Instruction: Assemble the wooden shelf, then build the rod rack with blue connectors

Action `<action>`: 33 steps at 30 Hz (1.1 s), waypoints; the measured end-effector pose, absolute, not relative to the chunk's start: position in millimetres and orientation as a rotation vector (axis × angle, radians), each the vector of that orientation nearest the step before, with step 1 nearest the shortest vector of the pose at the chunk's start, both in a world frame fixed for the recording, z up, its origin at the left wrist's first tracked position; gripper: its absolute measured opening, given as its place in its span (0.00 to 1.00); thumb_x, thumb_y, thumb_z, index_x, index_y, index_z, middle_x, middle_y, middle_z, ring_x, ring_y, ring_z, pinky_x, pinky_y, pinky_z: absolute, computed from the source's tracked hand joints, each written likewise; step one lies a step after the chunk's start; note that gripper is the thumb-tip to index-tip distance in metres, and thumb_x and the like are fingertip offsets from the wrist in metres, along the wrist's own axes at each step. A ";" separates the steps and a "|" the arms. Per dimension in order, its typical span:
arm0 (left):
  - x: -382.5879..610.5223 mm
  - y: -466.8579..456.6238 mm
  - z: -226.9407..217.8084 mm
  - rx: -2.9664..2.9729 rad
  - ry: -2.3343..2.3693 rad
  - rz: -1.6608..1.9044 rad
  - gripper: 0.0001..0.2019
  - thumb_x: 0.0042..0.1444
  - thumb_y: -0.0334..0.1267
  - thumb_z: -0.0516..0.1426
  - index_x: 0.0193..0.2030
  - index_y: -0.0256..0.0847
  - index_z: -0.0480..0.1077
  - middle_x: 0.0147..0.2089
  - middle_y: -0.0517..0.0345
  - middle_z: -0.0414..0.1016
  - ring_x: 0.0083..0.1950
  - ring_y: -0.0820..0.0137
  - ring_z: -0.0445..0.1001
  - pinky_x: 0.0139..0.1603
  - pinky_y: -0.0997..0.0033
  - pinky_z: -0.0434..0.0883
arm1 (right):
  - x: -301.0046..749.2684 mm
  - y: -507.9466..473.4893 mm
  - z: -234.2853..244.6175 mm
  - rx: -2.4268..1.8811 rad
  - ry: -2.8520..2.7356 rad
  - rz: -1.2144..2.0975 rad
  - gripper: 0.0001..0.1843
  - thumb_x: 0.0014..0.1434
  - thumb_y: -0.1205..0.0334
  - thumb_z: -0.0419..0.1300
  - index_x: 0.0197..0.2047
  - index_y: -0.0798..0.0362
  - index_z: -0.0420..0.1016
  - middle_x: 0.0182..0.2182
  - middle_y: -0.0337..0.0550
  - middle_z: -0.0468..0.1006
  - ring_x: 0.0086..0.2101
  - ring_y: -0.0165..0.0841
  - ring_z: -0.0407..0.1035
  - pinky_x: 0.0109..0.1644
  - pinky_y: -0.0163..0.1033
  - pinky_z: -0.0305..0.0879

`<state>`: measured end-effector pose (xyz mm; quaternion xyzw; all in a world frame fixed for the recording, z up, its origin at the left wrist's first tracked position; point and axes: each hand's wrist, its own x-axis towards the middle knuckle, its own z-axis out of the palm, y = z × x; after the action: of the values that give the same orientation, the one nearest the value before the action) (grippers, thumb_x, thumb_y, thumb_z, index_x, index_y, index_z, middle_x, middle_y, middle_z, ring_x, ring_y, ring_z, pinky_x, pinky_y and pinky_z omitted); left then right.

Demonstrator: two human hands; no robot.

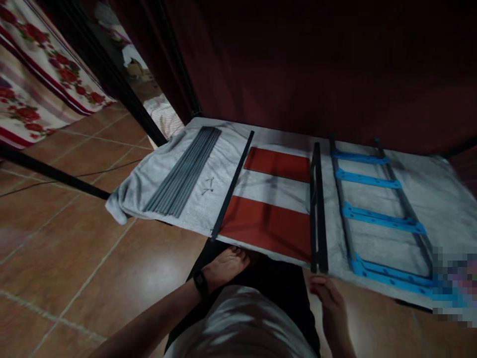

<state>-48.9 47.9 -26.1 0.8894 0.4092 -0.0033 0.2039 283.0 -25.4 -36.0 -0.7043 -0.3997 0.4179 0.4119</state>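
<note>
My left hand (226, 266), a black watch on its wrist, rests flat on dark fabric at the near edge of a grey cloth (149, 174), just below the nearer red panel (268, 226). It holds nothing. My right hand (328, 298) hovers with loosely stretched fingers just below the near end of a black frame piece (318, 209), not gripping it. A second red panel (278, 164) lies farther back. A long black bar (233, 186) lies diagonally left of the panels.
A bundle of several grey rods (184, 169) and a few small screws (208, 186) lie on the cloth's left part. A grey ladder-like frame with blue crosspieces (376, 214) lies at the right. Brown floor tiles (74, 248), a dark red wall and flowered fabric (33, 74) surround it.
</note>
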 end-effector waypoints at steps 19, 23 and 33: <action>-110.7 47.0 -3.5 2.001 1.584 0.143 0.17 0.66 0.37 0.43 0.45 0.40 0.74 0.42 0.51 0.80 0.43 0.63 0.79 0.45 0.67 0.70 | 221.1 2.4 -29.1 -1.593 -1.665 0.879 0.12 0.64 0.60 0.51 0.44 0.44 0.77 0.39 0.43 0.80 0.42 0.39 0.75 0.47 0.43 0.71; -128.8 45.3 2.8 1.640 1.804 0.483 0.13 0.60 0.41 0.49 0.37 0.43 0.74 0.38 0.56 0.81 0.40 0.66 0.79 0.43 0.69 0.72 | 224.1 -6.9 -31.7 -1.642 -1.632 0.813 0.13 0.64 0.63 0.51 0.44 0.45 0.76 0.40 0.43 0.80 0.42 0.39 0.75 0.46 0.42 0.71; -123.7 74.8 21.2 1.621 1.834 0.778 0.22 0.58 0.45 0.54 0.59 0.41 0.65 0.59 0.47 0.69 0.57 0.60 0.72 0.48 0.62 0.75 | 227.8 -2.4 -21.8 -1.674 -1.604 0.718 0.12 0.65 0.65 0.50 0.43 0.48 0.74 0.38 0.45 0.78 0.41 0.38 0.75 0.47 0.42 0.70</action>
<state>-123.7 74.8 21.2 0.6054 0.6850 0.2906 0.2824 227.8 -2.4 -21.8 -0.6460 -0.6193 0.2771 0.3498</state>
